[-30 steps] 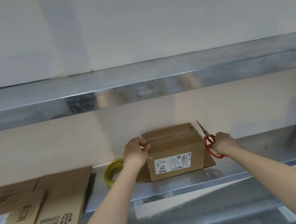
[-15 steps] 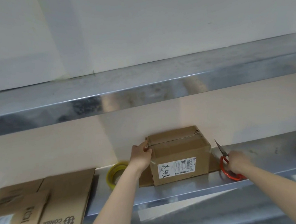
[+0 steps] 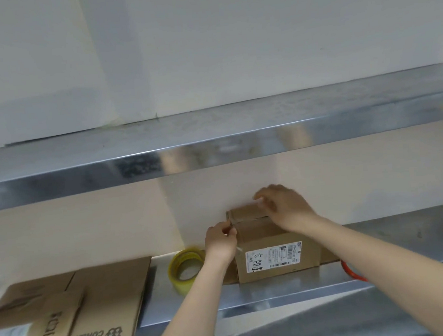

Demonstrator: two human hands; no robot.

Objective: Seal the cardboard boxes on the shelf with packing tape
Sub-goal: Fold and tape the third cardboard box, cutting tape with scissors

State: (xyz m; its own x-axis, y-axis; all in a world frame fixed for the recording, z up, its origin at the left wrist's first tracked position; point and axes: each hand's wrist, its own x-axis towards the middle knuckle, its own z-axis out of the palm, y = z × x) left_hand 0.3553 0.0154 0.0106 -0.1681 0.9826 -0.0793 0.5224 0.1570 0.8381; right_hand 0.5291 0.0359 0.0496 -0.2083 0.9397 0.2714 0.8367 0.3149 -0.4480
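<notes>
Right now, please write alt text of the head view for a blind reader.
Two hands tape a box on a steel shelf: the left hand pinches tape at its left edge, the right hand presses its top. A tape roll sits to its left; a red scissors handle shows to its right.

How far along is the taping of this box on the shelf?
Done: a tape strip appears to run along the top seam of the small box, and the red scissors lie on the shelf. In hand: the left hand pinches the strip's end at the box's left edge; the right hand presses the top. Left: smoothing that end down, then the flattened cartons by the tape roll.
</notes>
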